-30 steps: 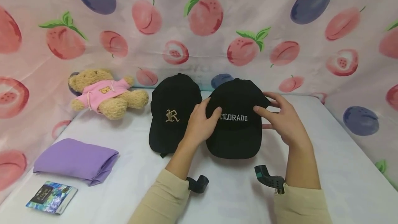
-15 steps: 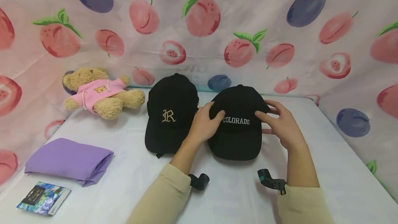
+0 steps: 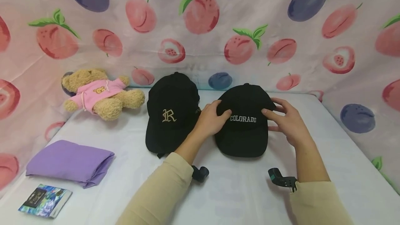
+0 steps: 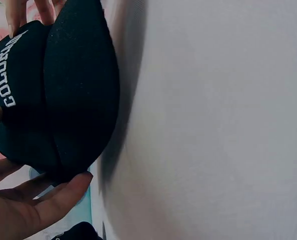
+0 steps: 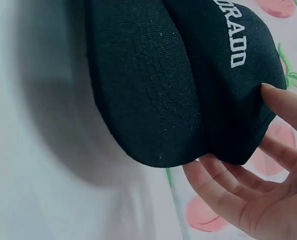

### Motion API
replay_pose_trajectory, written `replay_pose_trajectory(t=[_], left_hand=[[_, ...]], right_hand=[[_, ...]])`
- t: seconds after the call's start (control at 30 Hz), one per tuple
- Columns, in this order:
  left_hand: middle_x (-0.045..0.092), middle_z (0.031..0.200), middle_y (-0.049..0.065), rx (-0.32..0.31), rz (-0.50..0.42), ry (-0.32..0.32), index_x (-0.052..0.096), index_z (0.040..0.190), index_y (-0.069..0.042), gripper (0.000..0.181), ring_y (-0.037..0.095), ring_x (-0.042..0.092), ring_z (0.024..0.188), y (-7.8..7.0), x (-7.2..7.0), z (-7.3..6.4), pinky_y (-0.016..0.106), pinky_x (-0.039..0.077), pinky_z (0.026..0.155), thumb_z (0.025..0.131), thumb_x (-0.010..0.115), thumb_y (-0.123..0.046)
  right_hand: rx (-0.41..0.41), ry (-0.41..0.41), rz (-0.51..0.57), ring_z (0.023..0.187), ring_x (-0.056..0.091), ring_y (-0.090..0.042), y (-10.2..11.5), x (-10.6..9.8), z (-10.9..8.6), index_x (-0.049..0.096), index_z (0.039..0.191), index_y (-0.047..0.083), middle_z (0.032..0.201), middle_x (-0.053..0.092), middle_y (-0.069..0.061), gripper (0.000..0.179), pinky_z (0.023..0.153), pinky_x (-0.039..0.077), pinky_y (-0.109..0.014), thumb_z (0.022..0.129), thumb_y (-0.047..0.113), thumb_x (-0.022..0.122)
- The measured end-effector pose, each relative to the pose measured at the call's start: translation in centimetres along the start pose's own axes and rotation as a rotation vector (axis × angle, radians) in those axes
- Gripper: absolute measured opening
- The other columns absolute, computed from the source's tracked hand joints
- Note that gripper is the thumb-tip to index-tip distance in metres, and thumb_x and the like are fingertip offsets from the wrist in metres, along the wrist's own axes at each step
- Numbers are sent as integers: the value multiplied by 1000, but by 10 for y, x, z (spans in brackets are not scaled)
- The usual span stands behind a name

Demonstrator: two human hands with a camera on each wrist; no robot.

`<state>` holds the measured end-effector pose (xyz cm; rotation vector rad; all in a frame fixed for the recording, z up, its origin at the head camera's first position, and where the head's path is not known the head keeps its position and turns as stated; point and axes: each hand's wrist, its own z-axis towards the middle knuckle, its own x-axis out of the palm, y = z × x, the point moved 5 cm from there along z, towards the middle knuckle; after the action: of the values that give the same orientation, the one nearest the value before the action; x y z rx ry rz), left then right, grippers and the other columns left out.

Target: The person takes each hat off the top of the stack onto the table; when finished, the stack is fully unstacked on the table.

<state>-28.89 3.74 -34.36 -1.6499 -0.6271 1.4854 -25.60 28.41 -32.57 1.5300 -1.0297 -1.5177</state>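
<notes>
Both hands hold a black baseball cap (image 3: pixel 245 101) with white COLORADO lettering, its brim toward me and low over the white surface. My left hand (image 3: pixel 210 121) grips its left side, thumb on the front panel and fingers behind the edge. On the opposite side my right hand (image 3: pixel 289 122) pinches the crown, thumb in front near the last letters. In the right wrist view the brim (image 5: pixel 143 85) casts a shadow on the cloth. Just left of my left hand stands a second black baseball cap (image 3: pixel 170 96) with a gold letter R.
A teddy bear (image 3: pixel 101 94) in a pink top lies at the back left. Nearer on the left are a folded purple cloth (image 3: pixel 68 162) and a small floral packet (image 3: pixel 45 200). Fruit-printed fabric (image 3: pixel 200 55) hangs behind the white-covered table (image 3: pixel 231 193).
The COLORADO cap has shifted a little to the right, away from the R cap, with both hands moving along. Both hands keep their hold on it.
</notes>
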Motion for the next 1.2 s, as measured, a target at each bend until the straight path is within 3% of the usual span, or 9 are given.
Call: replay_pose_trajectory(t=[0.13,0.37,0.6,0.83,1.2], left_hand=[[50,153,17,-2,-3,14,41,159,-14,66,33,48,143,-1,3,4,52,39,118,103,58,-43],[50,152,17,-6,-11,18,42,158,-14,64,32,48,142,-2,11,10,51,41,117,103,59,-42],[50,153,16,-6,-40,17,44,157,-14,62,33,47,143,-6,17,13,49,41,117,103,59,-41],[49,154,17,-20,-69,-6,45,157,-15,61,34,47,143,-5,25,15,49,40,118,103,59,-40],[49,150,18,-5,-103,-51,43,157,-14,62,34,51,138,-12,36,16,50,42,116,102,62,-35]], right_hand=[[-5,-9,-6,100,66,-7,-2,-3,1,25,165,12,163,29,-28,77,85,60,-43,103,35,64],[8,-43,-28,129,57,-43,-6,-7,1,25,165,14,164,30,-26,79,87,58,-43,102,41,64],[20,-75,-23,134,53,-45,-11,-14,2,25,165,14,164,31,-26,80,87,58,-40,101,44,63],[60,-58,-24,136,51,-46,-17,-15,3,22,165,13,166,27,-27,81,93,54,-46,102,46,61],[90,-39,-37,139,49,-49,-29,-21,9,19,166,12,166,25,-30,76,94,54,-47,106,44,54]])
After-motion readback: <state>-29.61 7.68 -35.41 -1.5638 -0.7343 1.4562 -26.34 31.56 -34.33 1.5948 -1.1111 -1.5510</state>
